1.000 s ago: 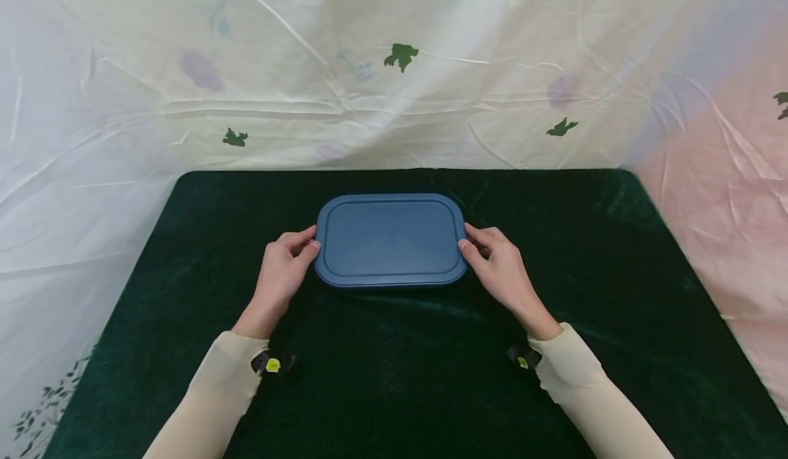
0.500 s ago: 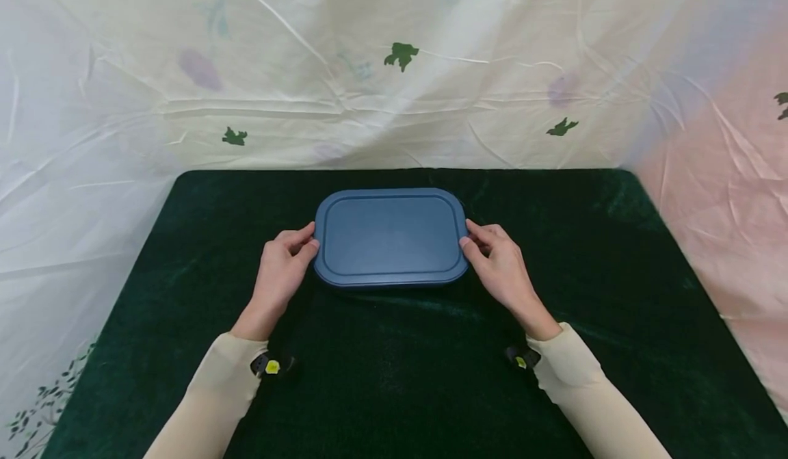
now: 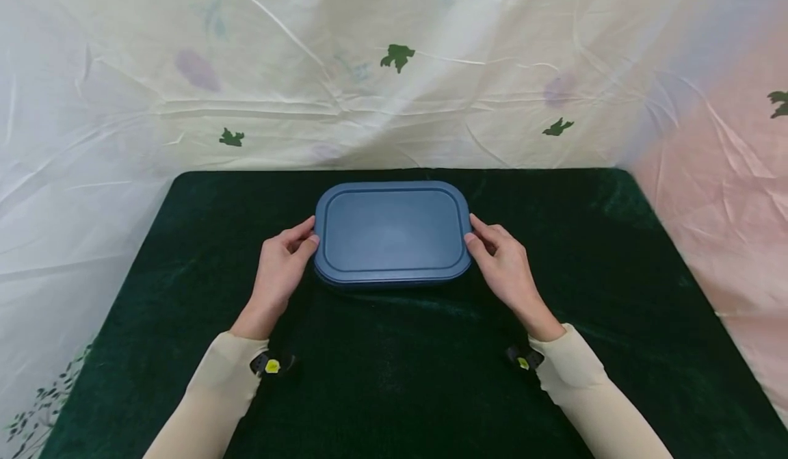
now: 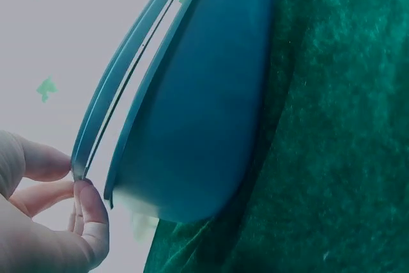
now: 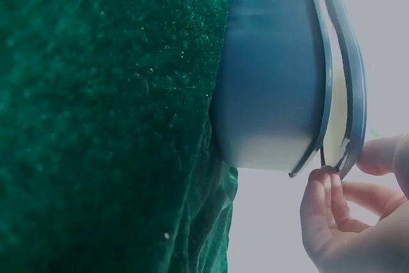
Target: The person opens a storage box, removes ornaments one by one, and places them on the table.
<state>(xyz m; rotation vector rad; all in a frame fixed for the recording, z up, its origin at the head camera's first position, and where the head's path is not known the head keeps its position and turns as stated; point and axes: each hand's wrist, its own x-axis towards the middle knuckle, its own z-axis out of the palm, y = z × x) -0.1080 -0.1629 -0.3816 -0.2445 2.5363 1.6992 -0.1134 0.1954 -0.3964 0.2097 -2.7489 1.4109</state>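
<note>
A blue rounded-rectangular lid (image 3: 392, 230) is held level between my two hands. My left hand (image 3: 278, 271) pinches its left end between thumb and fingers, and my right hand (image 3: 507, 271) pinches the right end likewise. Both wrist views reveal a blue deep container (image 4: 192, 107) standing on the green cloth, with a narrow gap between its rim and the lid above. In the right wrist view, the container's wall (image 5: 275, 75) sits just under the lid, apart from it. From the head view the lid hides the container's inside.
Dark green velvety cloth (image 3: 394, 377) covers the table, whose far edge meets a pale hanging sheet (image 3: 492, 124) with green leaf-like patches. A pinkish sheet (image 3: 708, 192) hangs at the right. A dark wrist device (image 3: 266, 364) with a yellow mark sits at the left cuff.
Both hands have lifted the lid upward off the container. It looks slightly larger and farther up in the head view, and its edge has separated from the rim.
</note>
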